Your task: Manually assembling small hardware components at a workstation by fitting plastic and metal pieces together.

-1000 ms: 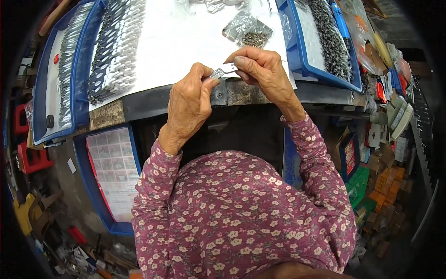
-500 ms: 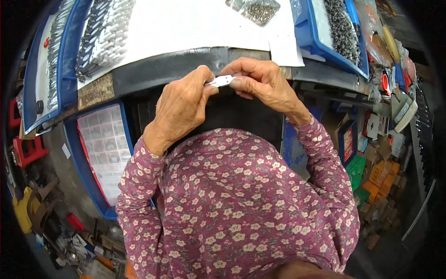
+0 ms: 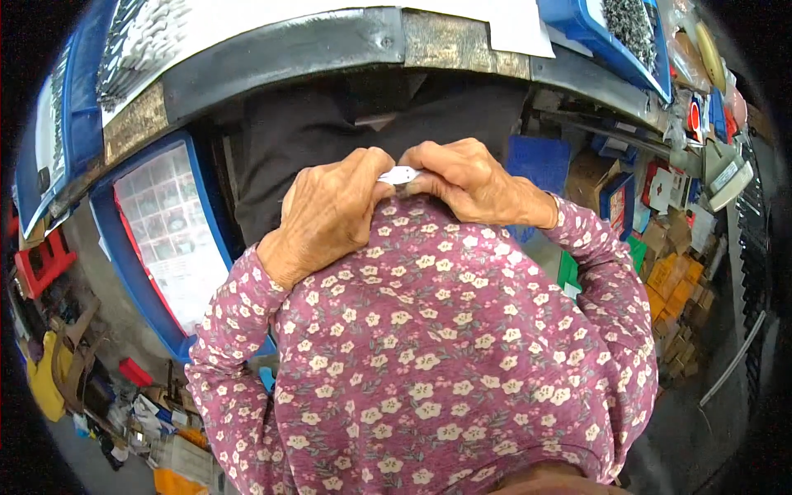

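Observation:
A small whitish metal piece (image 3: 399,175) with pin-like dots spans the gap between my two hands, just in front of my torso. Its left end is pinched by the thumb and fingers of my left hand (image 3: 334,206). At the other end my right hand (image 3: 472,181) grips it with thumb and curled forefinger. Both ends disappear under the fingers, so its full shape and exact kind are hidden. My hands are off the bench, above my lap.
Beyond my hands runs the dark bench edge (image 3: 280,62), topped with white paper (image 3: 511,29). Rows of small metal parts (image 3: 148,41) lie at the far left. A blue tray (image 3: 615,49) of dark parts sits far right. Below left stands a blue bin (image 3: 194,148) with a printed sheet.
Both hands have drawn back from the bench edge toward my body, still gripping the small metal piece. The view has shifted, showing less of the bench top and more of my lap.

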{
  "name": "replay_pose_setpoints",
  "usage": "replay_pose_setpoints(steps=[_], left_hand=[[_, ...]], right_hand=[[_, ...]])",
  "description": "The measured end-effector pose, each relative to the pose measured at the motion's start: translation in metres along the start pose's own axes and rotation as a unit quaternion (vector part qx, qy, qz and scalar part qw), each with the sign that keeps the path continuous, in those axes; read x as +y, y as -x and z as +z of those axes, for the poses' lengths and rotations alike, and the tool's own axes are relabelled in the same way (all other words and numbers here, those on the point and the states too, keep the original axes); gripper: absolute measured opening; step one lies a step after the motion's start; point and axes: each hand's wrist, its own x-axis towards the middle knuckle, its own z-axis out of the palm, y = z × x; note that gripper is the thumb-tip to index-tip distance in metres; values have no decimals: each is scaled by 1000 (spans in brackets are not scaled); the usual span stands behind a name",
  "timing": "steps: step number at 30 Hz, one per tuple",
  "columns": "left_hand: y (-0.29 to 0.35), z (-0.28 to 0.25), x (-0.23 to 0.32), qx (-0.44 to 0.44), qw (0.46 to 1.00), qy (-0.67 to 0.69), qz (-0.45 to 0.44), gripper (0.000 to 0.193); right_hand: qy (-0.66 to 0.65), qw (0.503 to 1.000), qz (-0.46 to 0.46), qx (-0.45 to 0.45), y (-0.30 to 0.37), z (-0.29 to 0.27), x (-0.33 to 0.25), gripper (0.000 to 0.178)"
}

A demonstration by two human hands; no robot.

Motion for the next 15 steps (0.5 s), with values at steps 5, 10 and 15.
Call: replay_pose_setpoints(steps=[5,10,15], left_hand=[[9,4,3,-62,998,-7,4,16],[15,9,6,-62,998,-1,-6,17],[15,11,8,-52,998,-2,-19,17]], right_hand=[[-33,998,-45,-5,5,8,-3,16],[-15,999,-36,-21,11,15,-2,15],[-8,998,-42,37,13,26,-4,14]])
